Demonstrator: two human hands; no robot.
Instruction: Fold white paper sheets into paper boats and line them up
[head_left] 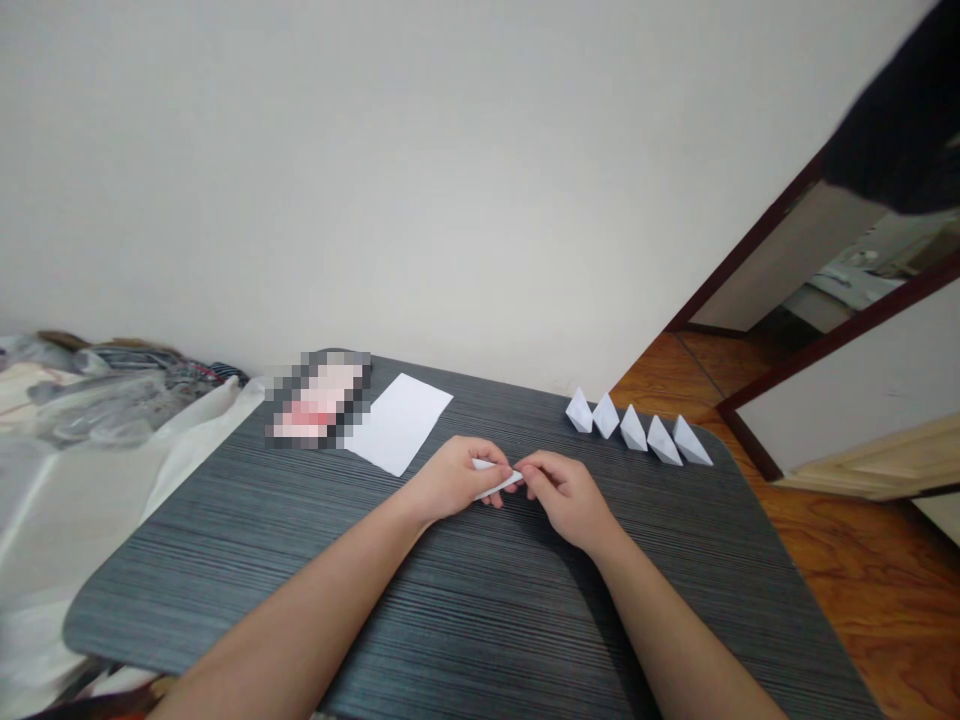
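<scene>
Between my hands is a small piece of folded white paper [493, 481], held just above the middle of the table. My left hand [459, 474] is closed around most of it, thumb on top and fingers beneath. At the paper's right tip, my right hand [559, 492] pinches with thumb and forefinger. Its other fingers are curled and partly hidden. White paper sheets [401, 420] lie flat on the table beyond my left hand. Several folded white paper boats [632, 430] stand in a slanting row beyond my right hand.
The dark wood-grain table [285, 560] has rounded corners and meets a pale wall [450, 200]. A blurred-out flat item [319, 400] lies at its far left. Plastic-wrapped bundles [97, 430] crowd the left side. To the right are a wooden floor [862, 570] and a doorway.
</scene>
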